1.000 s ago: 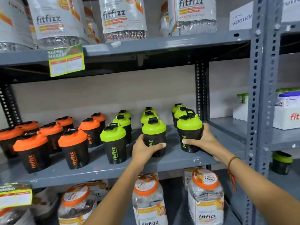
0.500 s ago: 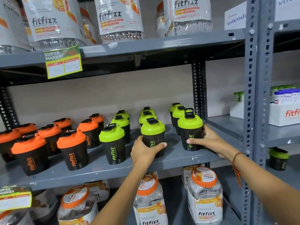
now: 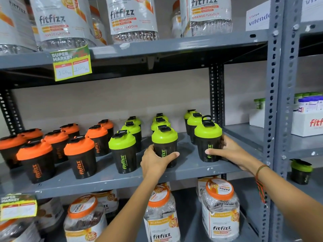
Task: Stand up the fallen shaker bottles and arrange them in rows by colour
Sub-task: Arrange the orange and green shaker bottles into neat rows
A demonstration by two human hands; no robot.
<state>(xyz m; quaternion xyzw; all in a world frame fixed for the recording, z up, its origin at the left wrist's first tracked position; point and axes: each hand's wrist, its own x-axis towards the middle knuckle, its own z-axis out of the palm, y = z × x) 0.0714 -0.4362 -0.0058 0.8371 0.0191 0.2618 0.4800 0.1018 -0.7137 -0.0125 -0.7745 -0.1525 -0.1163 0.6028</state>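
Note:
Black shaker bottles stand upright in rows on the grey middle shelf (image 3: 108, 182). Several with orange lids (image 3: 79, 156) fill the left half, several with green lids (image 3: 123, 151) fill the right half. My left hand (image 3: 155, 159) wraps the lower body of the front green-lidded shaker in the middle green row (image 3: 165, 142). My right hand (image 3: 227, 152) grips the front green-lidded shaker of the rightmost row (image 3: 208, 138), whose cap loop stands up. Both shakers rest on the shelf.
A grey upright post (image 3: 277, 102) bounds the shelf on the right, with a lone green-lidded shaker (image 3: 300, 172) beyond it. Large fitfizz jars (image 3: 221, 208) fill the shelf below and the shelf above (image 3: 132, 20). A price tag (image 3: 71, 64) hangs from the upper shelf edge.
My right hand has slid the rightmost front shaker slightly back and turned it, its cap loop now upright. My left hand stays on the middle front shaker.

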